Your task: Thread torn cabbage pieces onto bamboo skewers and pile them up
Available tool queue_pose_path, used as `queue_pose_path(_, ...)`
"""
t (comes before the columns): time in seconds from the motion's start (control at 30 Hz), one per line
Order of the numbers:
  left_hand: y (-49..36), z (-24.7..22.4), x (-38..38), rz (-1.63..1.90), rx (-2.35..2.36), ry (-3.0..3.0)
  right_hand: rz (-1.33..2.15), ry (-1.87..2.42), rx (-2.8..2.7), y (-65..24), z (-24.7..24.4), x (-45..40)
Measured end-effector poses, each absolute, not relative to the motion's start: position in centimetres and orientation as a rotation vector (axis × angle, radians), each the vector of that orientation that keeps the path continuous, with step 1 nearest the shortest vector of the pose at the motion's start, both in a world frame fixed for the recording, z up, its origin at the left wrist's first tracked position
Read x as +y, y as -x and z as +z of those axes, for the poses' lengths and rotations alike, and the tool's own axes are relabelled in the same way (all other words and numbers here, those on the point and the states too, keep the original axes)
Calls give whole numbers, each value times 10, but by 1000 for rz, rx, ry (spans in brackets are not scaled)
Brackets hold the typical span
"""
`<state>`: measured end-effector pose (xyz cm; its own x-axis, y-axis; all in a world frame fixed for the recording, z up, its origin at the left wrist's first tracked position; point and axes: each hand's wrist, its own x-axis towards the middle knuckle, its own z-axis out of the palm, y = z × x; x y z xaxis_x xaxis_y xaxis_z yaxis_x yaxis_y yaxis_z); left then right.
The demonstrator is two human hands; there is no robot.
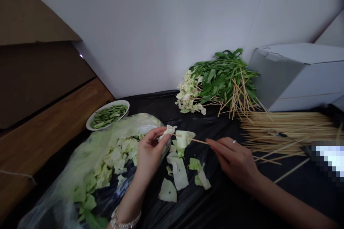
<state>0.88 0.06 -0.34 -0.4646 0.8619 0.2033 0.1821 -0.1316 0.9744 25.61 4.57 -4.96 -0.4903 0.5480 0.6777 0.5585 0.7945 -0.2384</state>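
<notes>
While left hand [151, 147] pinches cabbage piece [170, 129], right hand [238, 162] holds skewer [200, 141], grip apparently narrow.

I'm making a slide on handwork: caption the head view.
The left hand holds a pale leaf piece at one end of a wooden skewer gripped by the right hand.

At the back, a wide pale wall [161, 25], plain and smooth. Looks greyish-violet in the dim light, darker toward the upper right corner. On the left, a brown wood-grained surface [61, 121], not clear if floor or furniture, with a brown cardboard panel [32, 19] above. At the wall's left edge, one small bright spot [81, 55]. On the right, a white box [319, 84], partly shadowed.
</notes>
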Motion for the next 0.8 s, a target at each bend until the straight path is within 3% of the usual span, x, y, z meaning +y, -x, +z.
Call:
queue_pose_path(0.27,-8,-11,-1,1604,1726,-1353,73,794,-2270,-255,-58,42)
queue_pose_path(0.57,0,0,-2,1451,1515,-1357,243,821,-2253,-255,-60,47)
queue_pose_path(0.8,4,2,-3,1553,1557,-1137,266,770,-2149,-256,-58,48)
